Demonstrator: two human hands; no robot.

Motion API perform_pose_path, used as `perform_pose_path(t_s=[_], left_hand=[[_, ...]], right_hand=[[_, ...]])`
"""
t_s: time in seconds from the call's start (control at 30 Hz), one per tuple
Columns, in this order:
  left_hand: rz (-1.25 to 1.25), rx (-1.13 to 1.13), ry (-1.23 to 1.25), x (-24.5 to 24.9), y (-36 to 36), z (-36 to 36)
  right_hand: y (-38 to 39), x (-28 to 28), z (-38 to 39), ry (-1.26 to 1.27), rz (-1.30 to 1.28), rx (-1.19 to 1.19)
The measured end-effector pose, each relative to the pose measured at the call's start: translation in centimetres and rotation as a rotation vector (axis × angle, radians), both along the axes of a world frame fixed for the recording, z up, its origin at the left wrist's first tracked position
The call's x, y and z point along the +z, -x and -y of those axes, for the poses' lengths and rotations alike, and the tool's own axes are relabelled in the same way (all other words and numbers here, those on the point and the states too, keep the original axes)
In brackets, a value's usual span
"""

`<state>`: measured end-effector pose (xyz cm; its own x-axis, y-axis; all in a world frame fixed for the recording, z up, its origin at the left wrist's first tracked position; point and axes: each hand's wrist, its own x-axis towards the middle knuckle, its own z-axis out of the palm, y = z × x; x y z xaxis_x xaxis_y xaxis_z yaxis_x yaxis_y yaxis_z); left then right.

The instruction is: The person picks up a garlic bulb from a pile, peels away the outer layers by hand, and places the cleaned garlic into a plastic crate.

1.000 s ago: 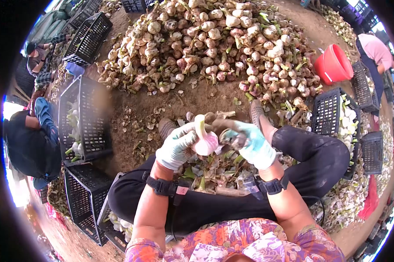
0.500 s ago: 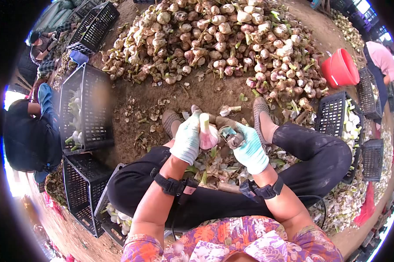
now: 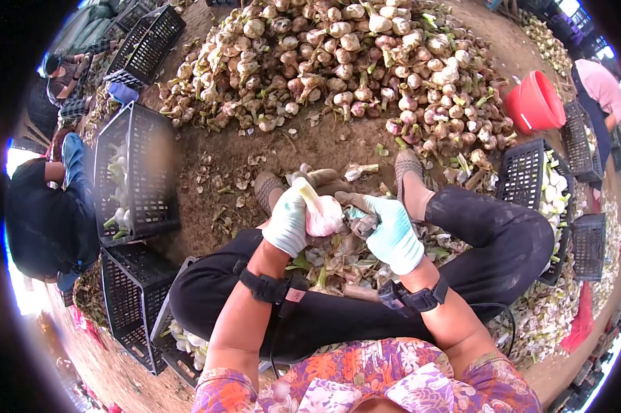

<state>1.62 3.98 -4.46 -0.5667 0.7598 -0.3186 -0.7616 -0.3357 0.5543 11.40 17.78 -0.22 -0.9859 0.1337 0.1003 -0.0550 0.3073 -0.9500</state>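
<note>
Garlic bulb (image 3: 322,215), pinkish-white, seemingly half-peeled

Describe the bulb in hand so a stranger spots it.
Below the big garlic heap on the dirt, find the pale-gloved left hand. It grips the bulb; unlike the muddy heap, this one is clean pinkish-white.
</note>
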Motion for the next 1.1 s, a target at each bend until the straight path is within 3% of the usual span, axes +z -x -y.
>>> perform_pose_path(t_s=[0.03,0.13,0.2,0.23,0.27,0.33,0.37,0.47,0.5,0.6,0.63,0.67,0.73,0.8,0.87,0.93,0.97,1.03,1.07,1.1], left_hand=[[-0.042,0.159,0.203,0.5,-0.2,-0.2],[-0.228,0.091,0.051,0.8,-0.3,1.1],[-0.279,0.121,0.107,1.9,-0.6,0.7],[-0.480,0.197,0.216,1.4,-0.6,0.7],[-0.679,0.273,0.326,0.8,-0.6,0.7],[-0.625,0.252,0.261,0.0,-0.5,0.8],[-0.650,0.233,0.279,0.0,-0.5,0.7],[-0.658,0.207,0.269,-0.1,-0.5,0.7],[-0.666,0.213,0.250,0.1,-0.5,0.8],[-0.617,0.177,0.315,3.6,-1.0,0.8],[-0.552,0.133,0.394,4.5,-1.4,0.8],[-0.477,0.280,0.380,3.6,-1.6,0.5],[-0.632,0.338,0.376,2.2,-1.2,1.0],[-0.548,0.332,0.299,2.6,-1.1,1.5],[-0.473,0.328,0.217,2.5,-0.3,1.5],[-0.411,0.343,0.159,1.6,0.0,1.6],[-0.326,0.329,0.172,1.9,0.0,1.4],[-0.266,0.300,0.127,1.3,0.7,1.2],[-0.203,0.268,0.085,0.8,0.8,1.2],[-0.166,0.232,-0.010,0.4,0.9,1.0]], right_hand=[[0.0,0.0,0.0,-0.028,0.042,-0.019],[0.1,0.2,0.6,-0.007,-0.002,-0.081],[0.2,-0.1,0.8,0.393,0.270,-0.134],[0.2,-0.9,1.0,0.708,0.180,-0.156],[0.2,-0.8,1.2,0.708,0.184,-0.154],[0.1,-0.4,1.6,0.689,0.206,-0.172],[0.1,-0.6,1.8,0.204,0.109,-0.193],[0.1,0.1,1.7,0.173,0.189,-0.151],[0.4,-1.0,1.5,0.538,0.361,-0.175],[0.5,-1.3,1.7,0.722,0.270,-0.170],[0.4,-0.9,1.8,0.662,0.237,-0.148],[0.2,-0.7,2.1,0.263,0.160,-0.189],[0.4,-0.9,1.8,-0.043,0.027,-0.220],[1.2,-6.5,0.2,0.161,0.259,-0.404],[2.2,-7.4,-1.5,0.278,0.461,-0.372],[1.1,-6.2,-1.8,-0.034,0.055,-0.264],[1.1,-6.0,-1.7,-0.034,0.063,-0.261],[1.7,-5.7,-1.4,0.761,0.267,-0.232],[1.7,-3.0,-0.4,0.776,0.160,-0.135],[1.8,-2.2,0.2,0.570,0.125,-0.063]])
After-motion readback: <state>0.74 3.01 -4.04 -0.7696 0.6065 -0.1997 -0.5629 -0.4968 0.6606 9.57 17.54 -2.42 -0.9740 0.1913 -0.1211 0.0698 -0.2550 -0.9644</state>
